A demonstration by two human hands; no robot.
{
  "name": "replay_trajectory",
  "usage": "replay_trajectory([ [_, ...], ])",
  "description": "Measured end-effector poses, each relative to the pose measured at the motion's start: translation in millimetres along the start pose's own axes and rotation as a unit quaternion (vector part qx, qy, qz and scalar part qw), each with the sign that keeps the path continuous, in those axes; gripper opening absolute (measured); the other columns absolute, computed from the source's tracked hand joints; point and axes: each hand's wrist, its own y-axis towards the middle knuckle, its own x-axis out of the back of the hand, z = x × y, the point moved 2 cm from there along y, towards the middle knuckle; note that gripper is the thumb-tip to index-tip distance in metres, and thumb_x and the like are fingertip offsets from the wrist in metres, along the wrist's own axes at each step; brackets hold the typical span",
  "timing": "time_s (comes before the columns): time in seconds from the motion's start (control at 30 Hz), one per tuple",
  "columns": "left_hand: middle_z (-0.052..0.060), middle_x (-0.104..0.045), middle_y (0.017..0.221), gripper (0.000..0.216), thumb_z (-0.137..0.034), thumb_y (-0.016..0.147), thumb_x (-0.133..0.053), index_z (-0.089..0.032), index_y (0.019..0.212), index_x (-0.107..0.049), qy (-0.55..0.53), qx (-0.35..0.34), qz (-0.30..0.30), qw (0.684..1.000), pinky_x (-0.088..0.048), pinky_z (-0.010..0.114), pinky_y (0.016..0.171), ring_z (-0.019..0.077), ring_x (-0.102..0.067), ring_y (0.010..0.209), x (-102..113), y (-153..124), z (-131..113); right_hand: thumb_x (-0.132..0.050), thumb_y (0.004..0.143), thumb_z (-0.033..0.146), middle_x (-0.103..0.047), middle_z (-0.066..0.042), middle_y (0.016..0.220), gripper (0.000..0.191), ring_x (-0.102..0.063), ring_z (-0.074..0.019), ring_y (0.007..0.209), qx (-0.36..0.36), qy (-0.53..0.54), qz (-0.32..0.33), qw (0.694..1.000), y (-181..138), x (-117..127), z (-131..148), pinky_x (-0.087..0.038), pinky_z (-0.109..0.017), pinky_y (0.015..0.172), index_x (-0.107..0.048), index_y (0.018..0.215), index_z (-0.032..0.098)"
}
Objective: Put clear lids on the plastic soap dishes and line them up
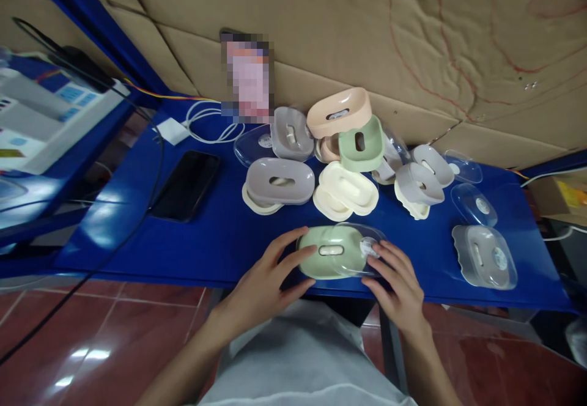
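A green soap dish (316,265) with a slot in its middle lies at the front edge of the blue table. My left hand (279,271) grips its left end, thumb at the near side and fingers over the far rim. A clear plastic lid (353,265) with a round label overlaps the dish's right half, shifted to the right and not covering the left end. My right hand (398,277) holds the lid's right end between thumb and fingers. Farther right sits a grey soap dish (481,259) under a clear lid.
Behind my hands lie a grey dish (279,193), cream trays (355,193), an upper green dish (367,155) and a peach dish (339,109). More grey dishes (419,186) and loose clear lids (474,204) are at right. A black phone (186,186) and white cable (206,121) lie left.
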Motion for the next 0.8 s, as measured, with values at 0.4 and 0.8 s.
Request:
replay_trajectory([
  [0.4,0.013,-0.047,0.161,0.06,-0.032,0.1,-0.076,-0.031,0.154,-0.051,-0.029,0.013,-0.012,0.999,-0.056,0.047,0.12,0.0284,-0.056,0.148,-2.5,-1.5,8.0,-0.072,0.101,0.019,-0.065,-0.007,0.154,0.069,-0.055,-0.0275,0.151,0.07,-0.03,0.127,0.989,22.8,-27.2,23.6,-0.044,-0.061,0.128,-0.047,0.163,0.035],
  [0.8,0.013,-0.046,0.162,0.059,-0.023,0.095,-0.08,-0.032,0.148,-0.055,-0.09,0.063,0.013,0.994,-0.06,0.046,0.115,0.0285,-0.058,0.146,-10.7,-17.8,6.6,-0.077,0.098,0.047,-0.065,-0.011,0.152,0.059,-0.061,-0.0299,0.138,0.119,-0.055,0.159,0.979,24.0,-23.5,5.6,-0.056,-0.051,0.115,-0.062,0.152,0.032],
])
